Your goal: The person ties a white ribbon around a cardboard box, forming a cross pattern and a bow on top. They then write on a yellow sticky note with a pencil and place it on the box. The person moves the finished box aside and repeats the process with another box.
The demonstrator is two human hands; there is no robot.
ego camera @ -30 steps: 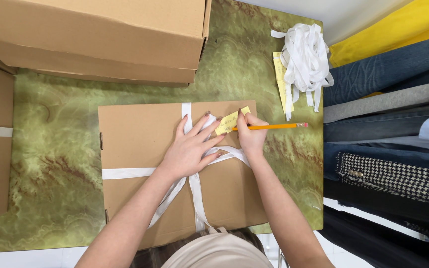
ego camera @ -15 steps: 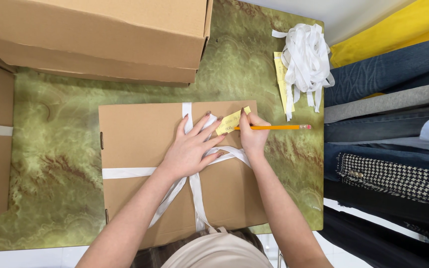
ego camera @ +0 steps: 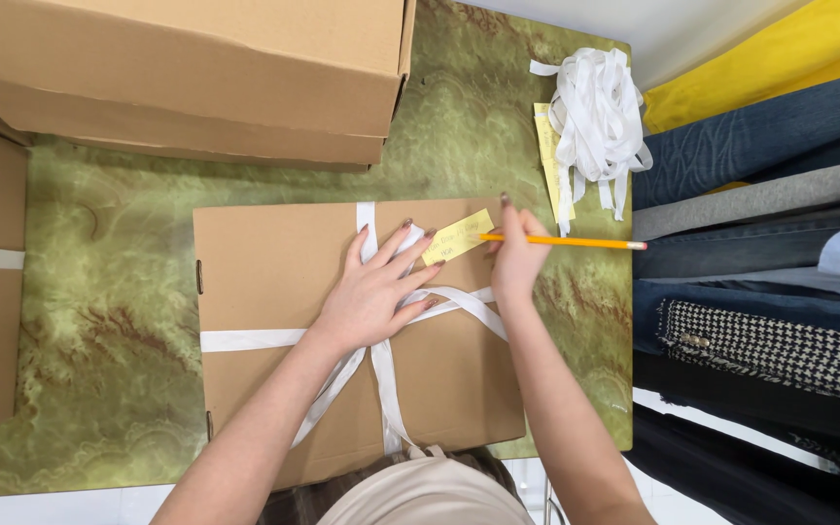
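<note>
Head view looked straight down on a flat cardboard box (ego camera: pixel 274 282) lying on a green marbled bench (ego camera: pixel 99 340), tied crosswise with white ribbon (ego camera: pixel 384 374). Left hand (ego camera: pixel 373 297) was spread open, palm down on the box right where the ribbon crossed, fingertips touching a small yellow tag (ego camera: pixel 458 236). Right hand (ego camera: pixel 517 258) was closed around a yellow pencil (ego camera: pixel 576 242), tip sitting on the tag's edge. Bigger cardboard boxes (ego camera: pixel 196 68) sat along the far side, and a loose bundle of white ribbon (ego camera: pixel 595 117) lay near the corner, beside stacked folded clothes (ego camera: pixel 760 243).
</note>
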